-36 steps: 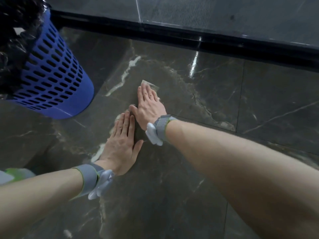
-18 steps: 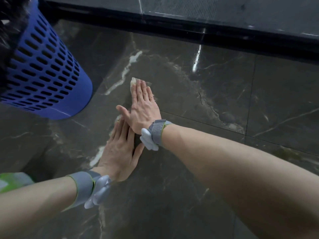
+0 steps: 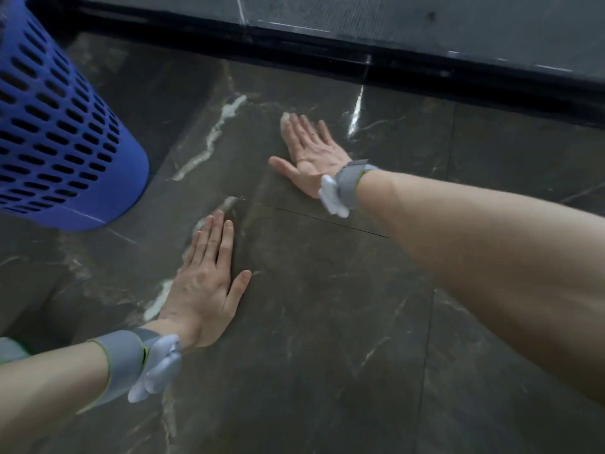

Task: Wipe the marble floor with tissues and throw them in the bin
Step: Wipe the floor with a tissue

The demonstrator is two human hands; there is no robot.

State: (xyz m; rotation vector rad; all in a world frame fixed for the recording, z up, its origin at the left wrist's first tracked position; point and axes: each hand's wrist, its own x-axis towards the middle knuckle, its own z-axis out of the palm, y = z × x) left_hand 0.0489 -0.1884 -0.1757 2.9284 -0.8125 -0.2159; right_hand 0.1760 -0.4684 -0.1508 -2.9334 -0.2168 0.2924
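Observation:
My right hand (image 3: 309,152) lies flat, palm down, on the dark marble floor (image 3: 327,306), pressing a thin tissue (image 3: 284,120) beneath it. Only a pale corner of the tissue shows past the fingertips. Nearer to me, my left hand (image 3: 206,283) rests flat on the floor with fingers together and nothing seen in it. A pale streak by its fingertips could be a marble vein or tissue; I cannot tell which. The blue perforated bin (image 3: 62,149) stands at the upper left, apart from both hands.
A black strip (image 3: 360,57) crosses the top of the view along the far edge of the marble, with a grey surface (image 3: 425,18) behind it. Both wrists wear grey bands. A green and white object (image 3: 9,350) peeks in at the left edge.
My right hand has slid to the right with the tissue and away from my left hand, which it touched before. My left hand stays flat in about the same spot.

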